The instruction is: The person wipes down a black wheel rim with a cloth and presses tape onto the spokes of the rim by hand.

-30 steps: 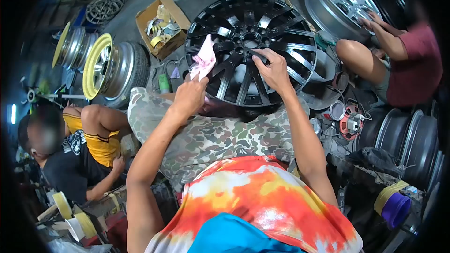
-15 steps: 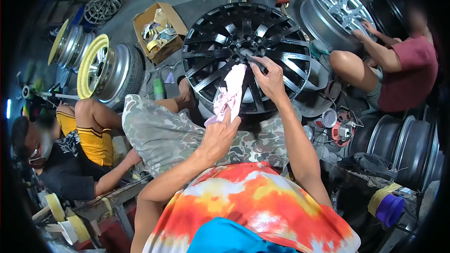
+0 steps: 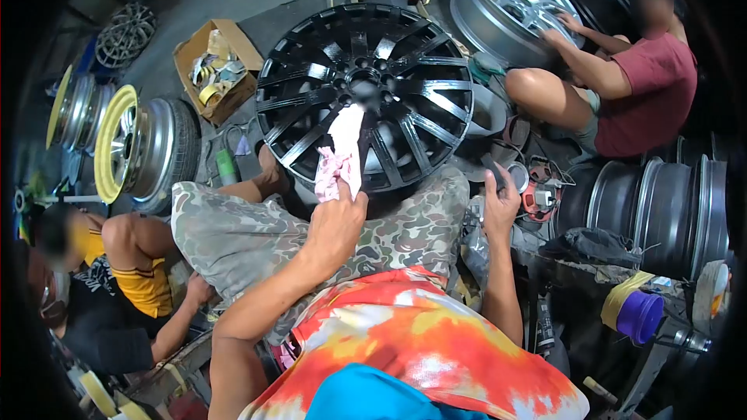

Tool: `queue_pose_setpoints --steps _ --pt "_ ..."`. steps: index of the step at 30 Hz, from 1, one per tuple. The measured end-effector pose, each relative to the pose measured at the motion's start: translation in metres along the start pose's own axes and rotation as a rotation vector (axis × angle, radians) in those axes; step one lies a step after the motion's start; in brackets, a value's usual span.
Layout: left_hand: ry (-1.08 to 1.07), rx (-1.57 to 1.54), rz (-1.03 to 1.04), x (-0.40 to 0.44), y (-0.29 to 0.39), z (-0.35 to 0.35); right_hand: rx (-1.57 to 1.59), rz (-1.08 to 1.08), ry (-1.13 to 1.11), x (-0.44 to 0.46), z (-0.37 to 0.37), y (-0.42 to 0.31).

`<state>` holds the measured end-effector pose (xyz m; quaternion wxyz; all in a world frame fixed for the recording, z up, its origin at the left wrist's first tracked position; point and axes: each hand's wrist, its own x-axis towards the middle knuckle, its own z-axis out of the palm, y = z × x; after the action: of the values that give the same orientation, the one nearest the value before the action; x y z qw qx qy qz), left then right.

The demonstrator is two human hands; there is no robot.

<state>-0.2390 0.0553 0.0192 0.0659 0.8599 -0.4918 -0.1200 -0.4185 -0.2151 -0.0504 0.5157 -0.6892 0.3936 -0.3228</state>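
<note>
Head view: the glossy black wheel rim (image 3: 360, 71) sits in front of the person's knees, spokes facing up. The left hand (image 3: 337, 225) is closed around the lower end of a pink-and-white cloth (image 3: 342, 157), whose upper end overlaps the spokes near the hub; contact is hard to tell. The right hand (image 3: 500, 204), fingers partly curled, grips a small dark piece (image 3: 492, 167) apart from the rim, near a red tool (image 3: 538, 202).

One held cloth (image 3: 342, 152), one purple roll (image 3: 644, 316), two yellow-rimmed wheels (image 3: 119, 145) and two co-workers (image 3: 647, 97) are counted.
</note>
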Motion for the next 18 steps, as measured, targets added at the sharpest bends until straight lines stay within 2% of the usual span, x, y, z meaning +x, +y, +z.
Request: queue_pose_setpoints --steps 4,6,7,10,16,18 --pt "-0.044 0.081 0.017 -0.005 0.021 -0.011 -0.127 0.111 0.052 -0.015 -0.014 0.028" --pt "-0.06 0.064 -0.014 -0.005 0.03 -0.008 -0.169 -0.09 -0.042 -0.019 -0.003 0.024" --pt "-0.036 0.057 -0.022 -0.004 0.035 -0.008 -0.276 -0.258 -0.071 -0.018 0.003 0.022" --pt "-0.05 -0.111 0.076 0.003 0.045 -0.015 -0.358 -0.27 -0.221 -0.013 0.02 -0.01" --pt "-0.003 -0.221 0.026 0.02 0.058 0.018 -0.299 -0.332 -0.156 0.003 0.018 -0.02" --pt "0.023 -0.104 -0.008 0.03 0.053 0.021 -0.312 -0.371 -0.128 0.003 0.012 -0.02"
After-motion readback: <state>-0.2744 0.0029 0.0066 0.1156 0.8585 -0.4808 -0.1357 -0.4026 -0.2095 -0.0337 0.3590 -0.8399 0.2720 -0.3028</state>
